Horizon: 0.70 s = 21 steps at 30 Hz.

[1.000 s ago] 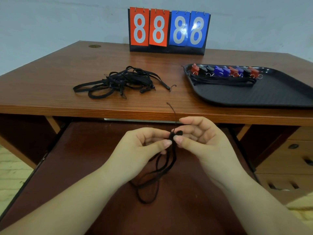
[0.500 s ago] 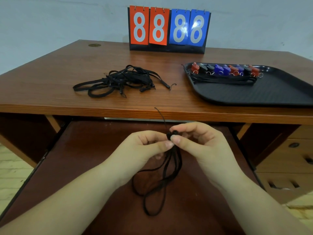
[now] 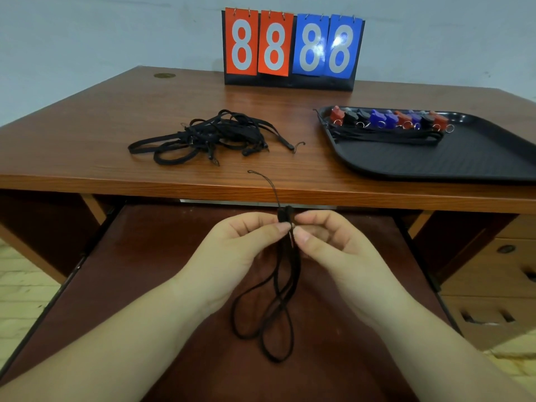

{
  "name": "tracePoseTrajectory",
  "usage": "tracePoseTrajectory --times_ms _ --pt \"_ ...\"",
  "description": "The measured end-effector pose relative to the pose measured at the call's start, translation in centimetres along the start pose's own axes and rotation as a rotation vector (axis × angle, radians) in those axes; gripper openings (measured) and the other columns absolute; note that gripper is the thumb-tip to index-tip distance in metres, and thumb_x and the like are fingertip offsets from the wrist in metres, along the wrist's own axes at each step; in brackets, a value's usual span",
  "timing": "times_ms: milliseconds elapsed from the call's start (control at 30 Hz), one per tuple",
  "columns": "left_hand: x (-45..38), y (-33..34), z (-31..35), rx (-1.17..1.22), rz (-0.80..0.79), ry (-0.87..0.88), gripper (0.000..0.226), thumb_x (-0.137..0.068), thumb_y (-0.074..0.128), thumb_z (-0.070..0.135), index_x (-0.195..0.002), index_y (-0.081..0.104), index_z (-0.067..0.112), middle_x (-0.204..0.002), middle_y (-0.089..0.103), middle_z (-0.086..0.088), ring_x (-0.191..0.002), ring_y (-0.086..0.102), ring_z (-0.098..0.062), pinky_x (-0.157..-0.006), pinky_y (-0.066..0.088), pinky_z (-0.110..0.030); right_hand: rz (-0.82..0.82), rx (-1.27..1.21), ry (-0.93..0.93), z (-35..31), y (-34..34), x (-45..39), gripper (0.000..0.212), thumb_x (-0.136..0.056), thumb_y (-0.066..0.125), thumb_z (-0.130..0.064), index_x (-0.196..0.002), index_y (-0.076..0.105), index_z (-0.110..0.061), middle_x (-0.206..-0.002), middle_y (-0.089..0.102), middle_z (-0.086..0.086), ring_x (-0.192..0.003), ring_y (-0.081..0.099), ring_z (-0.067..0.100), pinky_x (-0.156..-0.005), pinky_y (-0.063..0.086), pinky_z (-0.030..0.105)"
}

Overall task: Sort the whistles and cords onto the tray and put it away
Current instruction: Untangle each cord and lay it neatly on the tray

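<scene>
- Hanging below the hands: black cord (image 3: 269, 300), folded into several long loops, draping slack over the pull-out shelf (image 3: 145, 271). Judged very light and fully limp, offering no stiffness to steer by; loops likely swinging or unfolding if carried by one strand only.
- Pinching the gathered top of the cord: left hand (image 3: 232, 250), thumb and forefinger closed narrowly on the strands just under the end pieces.
- Pinching from the other side: right hand (image 3: 327, 250), thumb and forefinger meeting the same bundle, remaining fingers curled loosely. Both grips tight and small, holding the cord, nothing else.
- Sitting just above both pinches: two small black end caps (image 3: 284, 213), side by side; looking harder than the cord, so judged the best place for taking hold.
- Rising from the caps toward the desk edge: thin hook strand (image 3: 266, 184), springy-looking, free at its tip.
- Lying further out on the desk (image 3: 87, 134): tangled pile of black cords (image 3: 208, 137), well apart from the hands, not yet sorted. Judged prone to snagging at the clips when lifting one out.
- Resting at right on the desk: black tray (image 3: 435, 161), carrying straightened cords (image 3: 385, 136) along its far side with a row of red, blue and black whistles (image 3: 388, 118) behind them.
- Standing at the far edge: flip scoreboard (image 3: 293, 47) reading 8888.
</scene>
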<state>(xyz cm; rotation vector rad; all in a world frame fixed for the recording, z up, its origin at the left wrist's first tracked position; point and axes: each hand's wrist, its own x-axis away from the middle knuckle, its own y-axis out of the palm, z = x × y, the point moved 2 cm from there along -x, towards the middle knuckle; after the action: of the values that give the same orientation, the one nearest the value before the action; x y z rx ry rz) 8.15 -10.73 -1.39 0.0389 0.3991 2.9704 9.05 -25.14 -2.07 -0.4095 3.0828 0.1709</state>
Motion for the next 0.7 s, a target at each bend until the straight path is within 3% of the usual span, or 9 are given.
tracePoseTrajectory --times_ms 167,300,367,467,567,700 --pt "-0.1 -0.2 -0.1 -0.035 0.050 0.053 0.011 -0.070 0.064 0.020 -0.071 0.074 0.016 -0.077 0.072 -0.004 -0.076 0.068 -0.011 -0.068 0.051 -0.016 -0.099 -0.130 0.099 0.5 0.7 0.1 0.028 -0.070 0.077 -0.012 -0.087 0.055 -0.015 -0.066 0.061 -0.008 -0.067 0.060 0.005 -0.070 0.050 0.020" --pt "0.1 0.1 -0.3 -0.014 0.044 0.052 0.010 -0.070 0.064 0.021 -0.073 0.069 0.013 -0.072 0.069 -0.004 -0.065 0.064 -0.013 -0.056 0.051 -0.020 -0.146 -0.343 0.183 0.4 1.1 0.1 0.028 -0.070 0.072 0.001 -0.083 0.051 -0.012 -0.070 0.060 0.004 -0.066 0.066 0.016 -0.069 0.055 0.029" --pt "0.0 -0.1 -0.4 0.015 0.062 0.039 0.010 -0.071 0.066 0.020 -0.076 0.067 0.011 -0.070 0.066 -0.001 -0.064 0.059 -0.010 -0.057 0.051 -0.022 -0.126 -0.357 0.206 0.3 1.2 0.1 0.021 -0.068 0.068 -0.001 -0.082 0.054 -0.010 -0.063 0.059 0.002 -0.056 0.063 0.013 -0.059 0.057 0.027" --pt "-0.4 -0.5 -0.4 0.009 0.074 0.051 0.007 -0.073 0.069 0.022 -0.066 0.067 0.021 -0.064 0.056 0.004 -0.065 0.049 -0.008 -0.069 0.042 -0.026 -0.049 -0.254 0.159 0.1 0.9 -0.1 0.011 -0.062 0.068 -0.012 -0.073 0.067 -0.014 -0.055 0.055 0.000 -0.046 0.052 0.007 -0.043 0.046 0.018" --pt "-0.6 -0.4 -0.6 0.083 0.071 0.024 0.015 -0.071 0.063 0.021 -0.056 0.062 0.021 -0.057 0.049 0.003 -0.056 0.046 -0.008 -0.062 0.043 -0.021 0.004 -0.233 0.129 0.2 0.6 -0.2 0.006 -0.062 0.069 -0.015 -0.063 0.073 -0.018 -0.053 0.052 0.001 -0.044 0.047 0.006 -0.039 0.039 0.015" --pt "-0.6 -0.3 -0.7 0.146 0.022 -0.011 0.006 -0.069 0.060 0.018 -0.064 0.060 0.015 -0.056 0.052 0.002 -0.054 0.051 -0.008 -0.057 0.048 -0.018 0.035 -0.199 0.101 0.3 0.3 -0.4 0.005 -0.060 0.070 -0.015 -0.062 0.074 -0.017 -0.052 0.052 0.001 -0.044 0.045 0.005 -0.039 0.035 0.015"
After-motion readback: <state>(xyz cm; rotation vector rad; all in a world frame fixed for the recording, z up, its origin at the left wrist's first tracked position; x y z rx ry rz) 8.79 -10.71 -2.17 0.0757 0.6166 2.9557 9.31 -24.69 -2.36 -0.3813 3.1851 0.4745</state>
